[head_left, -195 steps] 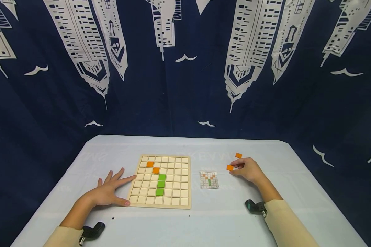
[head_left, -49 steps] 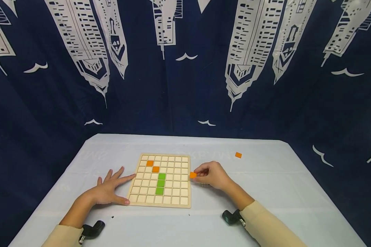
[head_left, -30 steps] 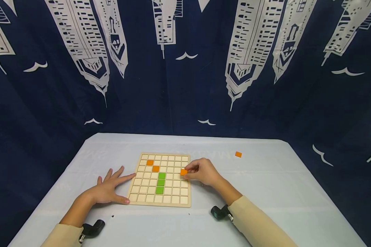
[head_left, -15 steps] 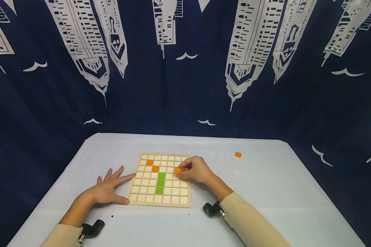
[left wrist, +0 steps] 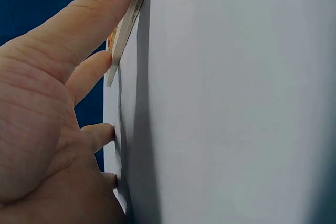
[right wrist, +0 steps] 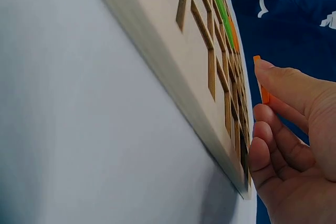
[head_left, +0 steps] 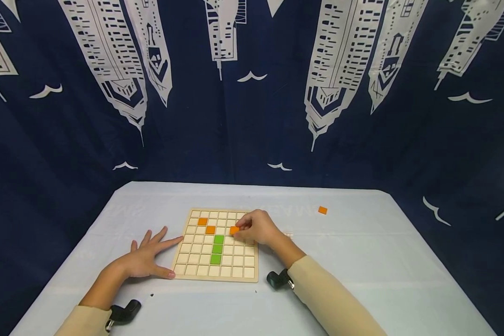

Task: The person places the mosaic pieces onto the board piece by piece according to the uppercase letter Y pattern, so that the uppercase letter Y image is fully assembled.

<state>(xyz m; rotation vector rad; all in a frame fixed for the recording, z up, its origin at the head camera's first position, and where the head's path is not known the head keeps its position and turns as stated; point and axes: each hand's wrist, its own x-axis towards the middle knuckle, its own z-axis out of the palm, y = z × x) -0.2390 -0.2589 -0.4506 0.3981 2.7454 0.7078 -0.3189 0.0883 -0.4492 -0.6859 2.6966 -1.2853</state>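
A light wooden grid board lies on the white table. Three green tiles stand in a column on it, with two orange tiles set diagonally up and left of them. My left hand is spread at the board's left side, thumb and index finger touching its edge, as the thumb shows in the left wrist view. Over the right half of the board, my right hand pinches another orange tile between thumb and fingers. That tile is held above the cells in the right wrist view.
A loose orange tile lies on the table at the back right. A small pattern card is mostly hidden under my right forearm. Dark blue printed cloth hangs behind the table.
My right hand has picked up the nearer orange tile from the table's right and carried it leftward over the board. The left hand has stayed at the board's edge.
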